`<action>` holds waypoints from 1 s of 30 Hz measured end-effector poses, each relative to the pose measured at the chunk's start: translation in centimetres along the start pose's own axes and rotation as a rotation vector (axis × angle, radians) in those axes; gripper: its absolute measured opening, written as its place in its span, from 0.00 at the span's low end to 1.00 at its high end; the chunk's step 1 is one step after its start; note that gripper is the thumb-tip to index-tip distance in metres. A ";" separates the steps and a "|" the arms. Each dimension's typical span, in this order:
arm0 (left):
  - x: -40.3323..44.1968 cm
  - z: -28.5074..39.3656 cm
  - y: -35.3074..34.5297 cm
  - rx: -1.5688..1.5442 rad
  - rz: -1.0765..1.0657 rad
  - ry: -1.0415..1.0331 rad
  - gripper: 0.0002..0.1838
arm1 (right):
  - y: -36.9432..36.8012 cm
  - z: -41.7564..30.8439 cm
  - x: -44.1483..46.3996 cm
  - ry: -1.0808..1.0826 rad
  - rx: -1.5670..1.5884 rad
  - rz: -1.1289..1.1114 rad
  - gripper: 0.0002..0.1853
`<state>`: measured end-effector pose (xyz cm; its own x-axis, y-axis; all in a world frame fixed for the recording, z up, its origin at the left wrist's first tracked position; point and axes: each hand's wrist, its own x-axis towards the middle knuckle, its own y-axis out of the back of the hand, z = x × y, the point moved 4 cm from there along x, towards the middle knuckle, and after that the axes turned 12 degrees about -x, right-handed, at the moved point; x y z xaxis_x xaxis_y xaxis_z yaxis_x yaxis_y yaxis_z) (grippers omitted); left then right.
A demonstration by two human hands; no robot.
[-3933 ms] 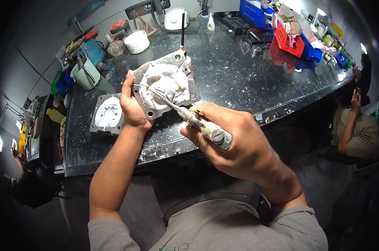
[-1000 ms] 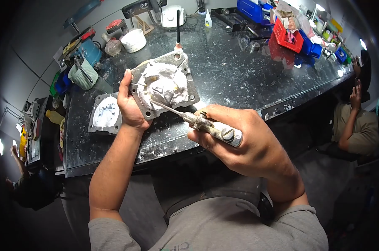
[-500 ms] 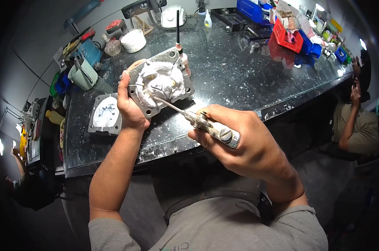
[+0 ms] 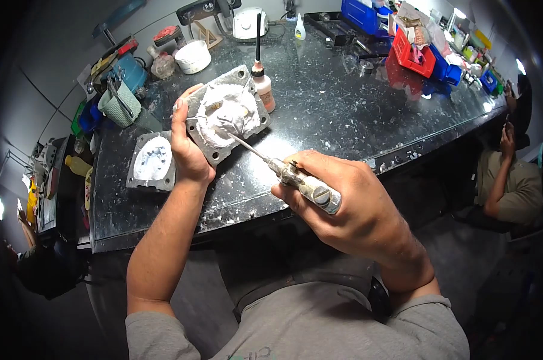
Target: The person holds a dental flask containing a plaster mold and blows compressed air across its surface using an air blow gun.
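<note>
I'm holding the metal frame point(image 4: 224, 150) in my left hand point(image 4: 190, 153), which is partly curled round its left side: one digit is running up that edge, the rest are going behind, mostly hidden. The frame is sitting over the near-middle of the table point(image 4: 325, 114), tilted so the white plaster point(image 4: 226, 113) inside is facing up at me, likely for a clear look at the hollows. My right hand point(image 4: 355, 207) is closing firmly round the handle of a metal hand tool point(image 4: 313, 191), thumb and finger gripping near its front, probably for steering the thin shaft. The tip is pointing up-left and meeting the plaster by its lower edge; can't tell how hard it's pressing. My left hand is keeping to the far side from the tool, presumably bracing the frame while leaving the shaft a free path. A second plaster-filled frame point(image 4: 168, 180) is lying on the table just left of my left wrist, apparently out of the way but within reach. The bottle point(image 4: 263, 93) is standing upright beyond the held frame's right edge, also handy.
</note>
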<state>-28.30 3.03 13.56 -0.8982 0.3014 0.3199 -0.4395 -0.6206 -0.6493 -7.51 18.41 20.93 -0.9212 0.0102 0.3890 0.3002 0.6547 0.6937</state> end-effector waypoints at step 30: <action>0.3 -0.1 0.9 -0.052 -0.007 0.020 0.32 | 1.4 1.3 -0.8 -0.183 0.107 -0.008 0.07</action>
<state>-28.94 2.64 13.02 -0.8947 0.3202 0.3114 -0.4451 -0.5798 -0.6824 -6.71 20.24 20.80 -0.9560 0.1355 0.2603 0.2736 0.7321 0.6239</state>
